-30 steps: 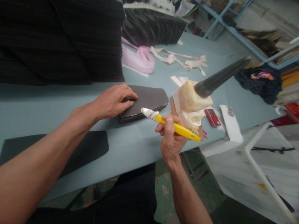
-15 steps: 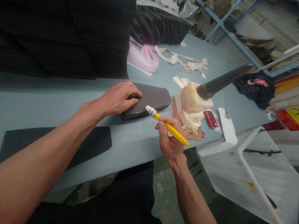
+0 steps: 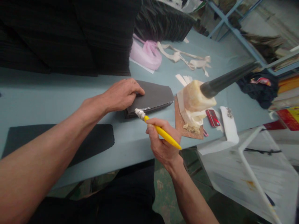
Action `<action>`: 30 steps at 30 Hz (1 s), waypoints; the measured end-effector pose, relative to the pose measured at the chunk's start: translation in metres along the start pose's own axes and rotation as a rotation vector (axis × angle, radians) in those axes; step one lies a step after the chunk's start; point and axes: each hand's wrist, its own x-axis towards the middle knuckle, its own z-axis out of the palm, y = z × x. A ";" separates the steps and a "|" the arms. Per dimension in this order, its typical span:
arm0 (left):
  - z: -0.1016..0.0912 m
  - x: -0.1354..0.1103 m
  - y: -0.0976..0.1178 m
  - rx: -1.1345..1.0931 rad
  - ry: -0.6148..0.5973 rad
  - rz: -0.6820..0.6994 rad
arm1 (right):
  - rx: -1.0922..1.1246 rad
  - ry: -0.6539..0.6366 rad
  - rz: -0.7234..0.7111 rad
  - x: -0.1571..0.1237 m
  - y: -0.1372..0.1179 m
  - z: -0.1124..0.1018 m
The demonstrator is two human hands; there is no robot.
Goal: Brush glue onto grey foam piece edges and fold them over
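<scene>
My left hand (image 3: 123, 95) rests on a stack of dark grey tapered pieces (image 3: 156, 92), fingers bent and pressing the top piece at its left end. My right hand (image 3: 164, 141) grips a brush with a yellow handle (image 3: 167, 137), held like a pen. Its tip (image 3: 140, 114) is coated in white paste and meets the near edge of the stack. A thin white wet streak shows along that edge. To the right stands a cream block-like container (image 3: 195, 95) smeared with paste, a dark tube (image 3: 229, 79) slanting out of it.
One long dark piece (image 3: 95, 138) lies under my left forearm. Tall dark stacks (image 3: 63, 34) stand at the back left. Pink wrapping (image 3: 147, 55), pale strips (image 3: 177, 56) and a small red box (image 3: 212, 118) are on the blue table (image 3: 130, 146). A brown board (image 3: 179, 119) lies beneath the container.
The brush in my right hand has moved left along the stack's near edge, and a white streak now shows there. My left hand stays on the stack, its thumb now hidden.
</scene>
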 end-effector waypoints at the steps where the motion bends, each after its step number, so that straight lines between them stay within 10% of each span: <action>1: 0.000 0.000 0.000 -0.005 0.000 -0.004 | 0.007 -0.007 -0.009 0.000 -0.003 0.002; 14: -0.002 0.002 -0.002 -0.033 -0.016 -0.007 | 0.126 -0.062 0.036 -0.005 -0.025 0.014; 30: 0.001 0.000 -0.004 -0.064 0.005 -0.019 | -0.033 0.126 0.173 -0.006 0.012 -0.004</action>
